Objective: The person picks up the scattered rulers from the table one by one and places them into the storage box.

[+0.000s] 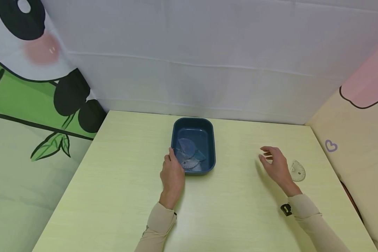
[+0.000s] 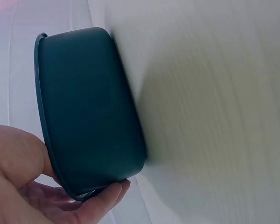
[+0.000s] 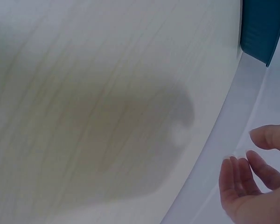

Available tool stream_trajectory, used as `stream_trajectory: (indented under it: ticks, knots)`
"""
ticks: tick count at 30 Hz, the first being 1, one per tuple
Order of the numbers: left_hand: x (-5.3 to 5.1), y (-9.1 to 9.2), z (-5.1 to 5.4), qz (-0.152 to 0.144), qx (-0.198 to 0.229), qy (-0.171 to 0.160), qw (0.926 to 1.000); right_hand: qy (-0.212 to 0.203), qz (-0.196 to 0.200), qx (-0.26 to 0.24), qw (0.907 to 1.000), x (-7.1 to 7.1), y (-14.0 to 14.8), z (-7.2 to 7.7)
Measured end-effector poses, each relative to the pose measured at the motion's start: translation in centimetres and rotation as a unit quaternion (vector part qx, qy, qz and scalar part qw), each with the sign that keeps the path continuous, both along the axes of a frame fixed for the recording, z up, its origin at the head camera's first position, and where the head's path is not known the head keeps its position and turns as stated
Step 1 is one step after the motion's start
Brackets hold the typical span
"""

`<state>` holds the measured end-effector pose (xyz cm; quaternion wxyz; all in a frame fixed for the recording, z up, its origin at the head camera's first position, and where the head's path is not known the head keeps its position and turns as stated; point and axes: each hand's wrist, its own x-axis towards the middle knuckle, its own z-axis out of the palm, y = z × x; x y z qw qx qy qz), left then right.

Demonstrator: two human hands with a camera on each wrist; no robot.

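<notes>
My left hand [image 1: 172, 176] grips the near left side of a dark blue plastic bin [image 1: 209, 170], its thumb at the rim. In the left wrist view, fingers [image 2: 100, 203] curl against the outer wall of the bin [image 2: 84, 102]. Several clear flat pieces lie overlapping inside, among them a clear protractor [image 1: 190, 163]. My right hand [image 1: 276, 168] hovers above the table to the right, thumb and fingers apart and loosely bent. Nothing shows between them in the right wrist view. Another clear protractor [image 1: 298, 171] lies on the table beside that hand, to its right.
The pale wooden table [image 1: 129, 147] runs back to a white cloth wall [image 1: 208, 84]. Patterned cloth hangs along the left side, and a cream and pink panel [image 1: 359, 140] borders the right. A small dark device [image 1: 286, 209] is at the right wrist.
</notes>
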<state>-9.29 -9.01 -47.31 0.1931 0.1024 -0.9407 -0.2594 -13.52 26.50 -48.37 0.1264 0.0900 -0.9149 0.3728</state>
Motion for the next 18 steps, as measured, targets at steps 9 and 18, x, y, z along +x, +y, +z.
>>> stream_trajectory:
  ticks: [9, 18]
  knots:
    - [0.3, 0.1, 0.6, 0.004, -0.002, -0.003, 1.0, 0.001, -0.013, 0.008, 0.9999, 0.7, 1.6, -0.2]
    - [0.3, 0.2, 0.5, 0.003, -0.002, 0.004, 1.0, -0.011, -0.023, 0.013, 0.9996, 1.4, 3.0, -0.1]
